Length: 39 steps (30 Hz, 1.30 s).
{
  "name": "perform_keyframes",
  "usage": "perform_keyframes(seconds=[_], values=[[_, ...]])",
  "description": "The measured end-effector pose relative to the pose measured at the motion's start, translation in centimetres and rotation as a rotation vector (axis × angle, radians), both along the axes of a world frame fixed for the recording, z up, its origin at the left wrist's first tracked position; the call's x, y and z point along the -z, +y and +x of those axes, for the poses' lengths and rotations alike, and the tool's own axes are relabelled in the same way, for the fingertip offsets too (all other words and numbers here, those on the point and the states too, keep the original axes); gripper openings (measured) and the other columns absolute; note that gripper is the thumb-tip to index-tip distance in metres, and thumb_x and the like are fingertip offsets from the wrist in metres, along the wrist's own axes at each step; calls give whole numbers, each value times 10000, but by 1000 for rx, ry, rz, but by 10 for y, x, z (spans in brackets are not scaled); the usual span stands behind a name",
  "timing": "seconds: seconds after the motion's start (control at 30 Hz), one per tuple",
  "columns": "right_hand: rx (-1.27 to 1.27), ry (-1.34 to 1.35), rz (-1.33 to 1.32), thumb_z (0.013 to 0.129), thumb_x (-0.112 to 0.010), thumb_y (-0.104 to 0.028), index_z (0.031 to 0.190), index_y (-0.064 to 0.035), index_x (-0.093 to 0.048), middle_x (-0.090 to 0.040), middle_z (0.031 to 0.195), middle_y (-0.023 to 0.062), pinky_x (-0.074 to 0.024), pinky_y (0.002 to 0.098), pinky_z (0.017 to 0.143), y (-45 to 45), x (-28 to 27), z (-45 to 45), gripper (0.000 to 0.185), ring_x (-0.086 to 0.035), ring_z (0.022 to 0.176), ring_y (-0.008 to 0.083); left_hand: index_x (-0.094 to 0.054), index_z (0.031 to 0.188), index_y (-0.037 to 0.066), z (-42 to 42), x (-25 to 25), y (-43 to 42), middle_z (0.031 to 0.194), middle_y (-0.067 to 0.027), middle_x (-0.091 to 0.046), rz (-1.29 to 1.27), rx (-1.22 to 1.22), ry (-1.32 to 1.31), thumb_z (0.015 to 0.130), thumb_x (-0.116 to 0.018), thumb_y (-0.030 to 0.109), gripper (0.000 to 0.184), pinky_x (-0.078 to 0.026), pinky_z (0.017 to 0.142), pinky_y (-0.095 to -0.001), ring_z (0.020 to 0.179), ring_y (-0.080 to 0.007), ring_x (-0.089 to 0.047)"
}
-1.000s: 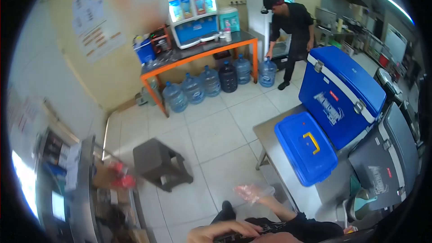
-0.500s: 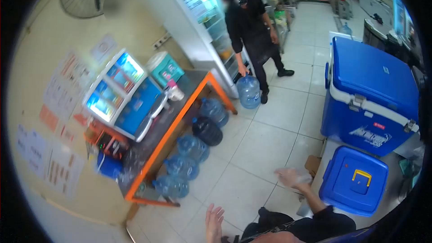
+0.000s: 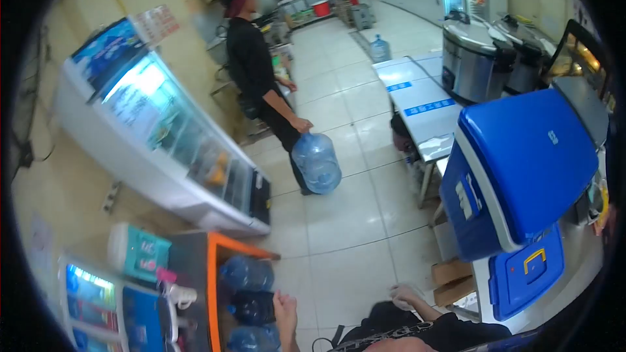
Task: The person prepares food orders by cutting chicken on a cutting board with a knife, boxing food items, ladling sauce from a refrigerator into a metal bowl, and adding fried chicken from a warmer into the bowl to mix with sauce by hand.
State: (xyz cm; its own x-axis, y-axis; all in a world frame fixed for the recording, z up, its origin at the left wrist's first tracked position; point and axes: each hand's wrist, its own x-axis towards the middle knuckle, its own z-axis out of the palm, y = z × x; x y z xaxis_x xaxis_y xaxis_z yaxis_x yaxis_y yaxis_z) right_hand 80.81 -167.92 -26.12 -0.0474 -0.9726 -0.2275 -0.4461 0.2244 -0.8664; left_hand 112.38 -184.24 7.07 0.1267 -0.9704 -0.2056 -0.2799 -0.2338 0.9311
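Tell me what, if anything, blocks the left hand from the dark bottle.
Nothing visible stands between the left hand and the dark bottle; the table's orange edge shows on the bottle's other side. Depth is hard to judge.

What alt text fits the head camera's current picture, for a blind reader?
The wearer's left hand and right hand show low in frame, the left near a dark plastic bottle under an orange-edged table; ahead, a co-worker in black holds a translucent blue plastic bottle.

The water jugs (image 3: 246, 274) are translucent plastic (rather glossy), the blue cooler (image 3: 531, 163) smooth plastic, the floor tiles (image 3: 352, 274) shiny.
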Motion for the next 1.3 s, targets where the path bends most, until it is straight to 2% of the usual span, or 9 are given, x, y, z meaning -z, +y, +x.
perform_keyframes(seconds=[0.13,0.27,0.4,0.47,0.87,1.0,1.1,1.17,1.3], values=[[750,-241,498,693,-559,-102,858,-22,-611,-602,835,138,-457,323,735,-23,-13,-80,190,-584,848,213,-456,1195,-22,-82,-8,-157,1059,-123,-564,-131,320,-147,800,-598,120,444,-411,835,-274,1000,-176,-526],[848,-31,647,752,-529,-205,944,-34,-605,-602,919,153,-435,363,791,-106,-14,-149,268,-574,900,259,-484,778,30,-182,10,-287,726,-46,-518,-138,349,75,780,-629,97,159,-430,616,-246,638,-120,-493],[728,129,636,811,-499,-308,1030,-46,-599,-601,1003,169,-413,403,848,-266,-16,-207,356,-564,952,304,-278,555,54,-258,-13,-389,532,-14,-319,-375,376,-199,798,-617,91,418,-269,463,-281,520,-110,-290],[681,-4,281,801,-556,-281,1037,-43,-592,-605,1007,150,-438,350,797,-382,29,-245,337,-563,907,232,-254,552,56,-287,-28,-444,522,-9,-294,-374,342,-163,809,-607,91,437,-254,457,-277,512,-106,-272],[-42,289,-23,819,-518,-275,1122,-128,-554,-634,881,134,-478,383,703,-907,-177,-462,339,-614,771,272,-247,546,66,-556,-15,-858,486,4,-265,-362,351,-63,888,-500,135,431,-249,438,-246,488,-72,-273],[306,14,182,826,-498,-214,1151,-104,-528,-628,835,129,-476,341,742,-945,-245,-561,344,-606,782,260,-439,561,34,-731,-40,-965,505,-42,-435,-239,875,15,910,-420,186,381,-376,541,-267,528,-133,-439],[694,18,-416,865,-506,-216,1138,-75,-530,-635,841,77,-484,337,667,-956,-238,-647,308,-594,711,208,-556,629,27,-866,-48,-1038,592,-71,-562,-447,1351,-48,902,-374,195,369,-422,662,-309,622,-211,-544],[975,-574,-238,881,-488,-177,1111,-49,-544,-628,826,60,-482,301,651,-970,-255,-719,269,-575,699,151,-561,626,27,-953,-52,-1077,620,-79,-584,-461,1448,-44,889,-374,182,358,-425,690,-321,643,-235,-559],[1074,-33,-185,843,-505,-151,1071,-65,-567,-613,818,61,-473,292,658,-1030,-184,-894,252,-570,714,142,-623,657,31,-1089,-61,-1147,696,-76,-637,-380,1474,-49,848,-392,149,322,-442,689,-323,681,-233,-591]])
